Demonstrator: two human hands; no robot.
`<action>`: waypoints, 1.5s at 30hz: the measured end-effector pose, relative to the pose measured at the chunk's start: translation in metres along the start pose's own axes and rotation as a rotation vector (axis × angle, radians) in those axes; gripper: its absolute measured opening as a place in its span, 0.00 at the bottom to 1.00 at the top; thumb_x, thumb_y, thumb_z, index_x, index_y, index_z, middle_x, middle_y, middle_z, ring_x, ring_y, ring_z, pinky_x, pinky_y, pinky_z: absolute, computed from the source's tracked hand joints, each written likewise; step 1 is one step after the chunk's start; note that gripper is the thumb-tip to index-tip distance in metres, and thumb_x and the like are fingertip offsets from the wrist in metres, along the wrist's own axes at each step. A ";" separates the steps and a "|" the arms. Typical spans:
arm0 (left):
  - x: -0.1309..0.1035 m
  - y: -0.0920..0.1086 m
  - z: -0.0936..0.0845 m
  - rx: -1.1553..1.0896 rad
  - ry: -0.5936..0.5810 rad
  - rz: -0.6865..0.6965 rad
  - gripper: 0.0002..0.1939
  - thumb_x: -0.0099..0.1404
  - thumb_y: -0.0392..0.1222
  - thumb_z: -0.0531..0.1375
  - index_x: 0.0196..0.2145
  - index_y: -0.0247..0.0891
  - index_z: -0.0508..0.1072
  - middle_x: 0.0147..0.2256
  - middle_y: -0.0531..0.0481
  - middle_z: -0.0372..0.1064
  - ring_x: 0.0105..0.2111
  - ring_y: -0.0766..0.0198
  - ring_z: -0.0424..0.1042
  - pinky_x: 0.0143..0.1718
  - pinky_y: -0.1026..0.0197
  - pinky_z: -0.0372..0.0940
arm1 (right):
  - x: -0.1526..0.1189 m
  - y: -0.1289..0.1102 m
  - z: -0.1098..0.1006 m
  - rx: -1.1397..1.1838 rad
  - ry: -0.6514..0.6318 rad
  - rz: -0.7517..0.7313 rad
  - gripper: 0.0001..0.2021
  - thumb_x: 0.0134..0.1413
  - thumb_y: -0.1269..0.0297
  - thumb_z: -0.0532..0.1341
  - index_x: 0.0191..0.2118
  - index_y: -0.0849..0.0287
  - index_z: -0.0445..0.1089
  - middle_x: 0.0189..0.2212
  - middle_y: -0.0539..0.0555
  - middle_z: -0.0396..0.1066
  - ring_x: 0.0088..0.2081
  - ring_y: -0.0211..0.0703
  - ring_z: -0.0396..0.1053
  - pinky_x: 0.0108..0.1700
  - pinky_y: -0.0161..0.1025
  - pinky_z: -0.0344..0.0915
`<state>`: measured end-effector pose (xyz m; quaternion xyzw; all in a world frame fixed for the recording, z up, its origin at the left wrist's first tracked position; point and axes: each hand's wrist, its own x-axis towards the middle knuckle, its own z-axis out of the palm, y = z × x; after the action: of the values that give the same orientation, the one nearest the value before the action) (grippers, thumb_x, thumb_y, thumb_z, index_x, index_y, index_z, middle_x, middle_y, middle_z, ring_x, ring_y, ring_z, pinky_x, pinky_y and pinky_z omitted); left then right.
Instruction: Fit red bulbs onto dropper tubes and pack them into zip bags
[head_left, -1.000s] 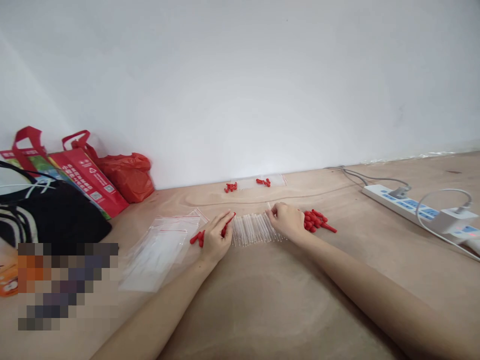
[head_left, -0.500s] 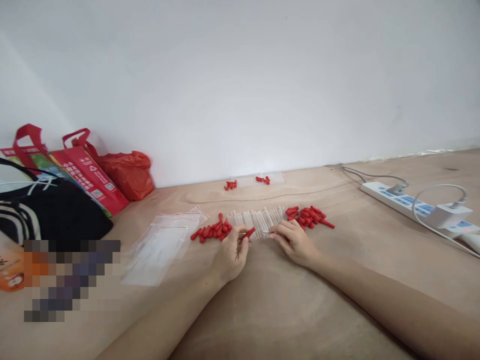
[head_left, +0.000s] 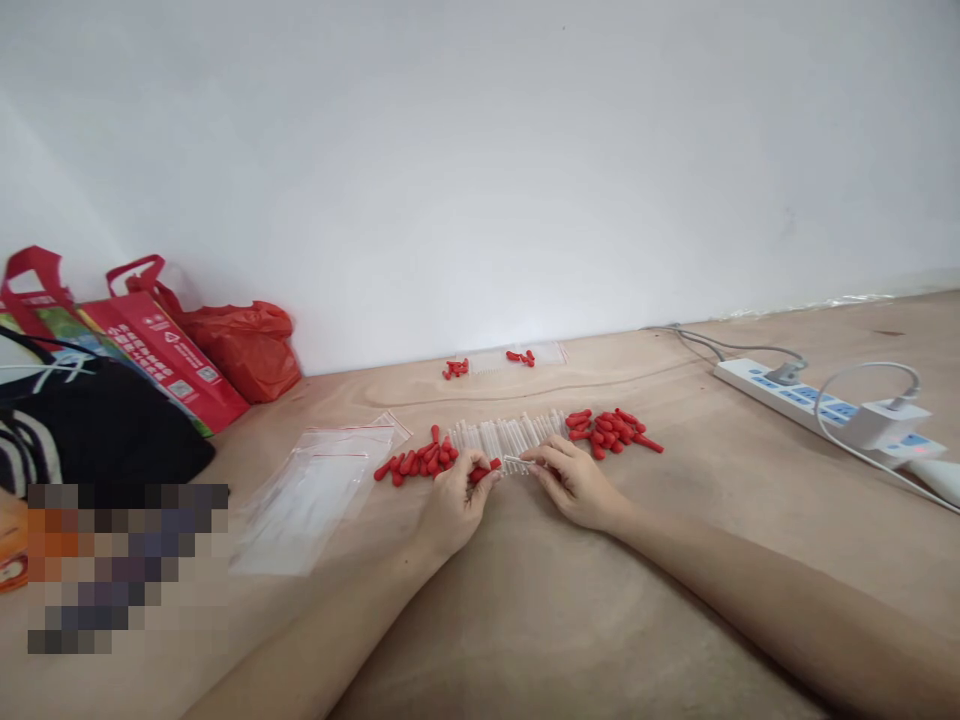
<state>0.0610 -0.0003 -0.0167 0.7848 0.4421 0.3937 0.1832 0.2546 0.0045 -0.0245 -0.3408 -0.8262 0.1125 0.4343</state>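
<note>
Between the thumb and fingers of my left hand (head_left: 454, 502) is a red rubber dropper bulb (head_left: 485, 471), its neck pointing right. My right hand (head_left: 574, 484) pinches a thin clear glass tube (head_left: 517, 460), whose free end points at the bulb's neck across a small gap. Just behind both hands lies a row of similar clear tubes (head_left: 491, 437), partly hidden by my fingers. One pile of red bulbs (head_left: 411, 463) rests beside my left hand, and another pile of bulbs (head_left: 611, 430) is beyond my right hand.
Clear zip bags (head_left: 315, 490) lie flat at the left. Near the wall are small red bulbs (head_left: 455, 369) and a bag with more (head_left: 520, 357). A power strip (head_left: 787, 390) with cords is at the right; shopping bags (head_left: 169, 350) and a black bag (head_left: 112, 430) stand left.
The bulb in my left hand has turned more level. The tube in my right hand now shows more of its length and points toward the bulb. The view has shifted slightly.
</note>
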 end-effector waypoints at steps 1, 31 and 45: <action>0.000 0.000 0.000 0.022 0.002 0.011 0.05 0.61 0.42 0.52 0.31 0.39 0.58 0.26 0.54 0.64 0.24 0.69 0.67 0.26 0.67 0.63 | 0.000 0.000 0.000 0.003 0.001 -0.003 0.11 0.54 0.71 0.50 0.41 0.59 0.65 0.29 0.54 0.63 0.32 0.39 0.62 0.35 0.37 0.60; 0.004 0.006 -0.006 0.188 0.017 0.124 0.10 0.62 0.41 0.51 0.35 0.37 0.70 0.29 0.50 0.70 0.31 0.65 0.68 0.34 0.62 0.62 | 0.000 -0.003 0.000 -0.040 -0.047 -0.032 0.09 0.54 0.70 0.52 0.41 0.57 0.65 0.28 0.51 0.66 0.30 0.37 0.62 0.35 0.38 0.53; 0.003 0.006 -0.006 0.172 -0.008 0.214 0.09 0.62 0.40 0.51 0.33 0.37 0.69 0.29 0.51 0.69 0.30 0.66 0.67 0.34 0.63 0.60 | -0.001 0.004 -0.001 -0.110 -0.046 -0.126 0.10 0.54 0.71 0.52 0.40 0.57 0.67 0.29 0.52 0.67 0.30 0.37 0.61 0.35 0.39 0.51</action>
<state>0.0605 -0.0011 -0.0075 0.8418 0.3873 0.3687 0.0741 0.2579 0.0068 -0.0265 -0.3088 -0.8607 0.0474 0.4021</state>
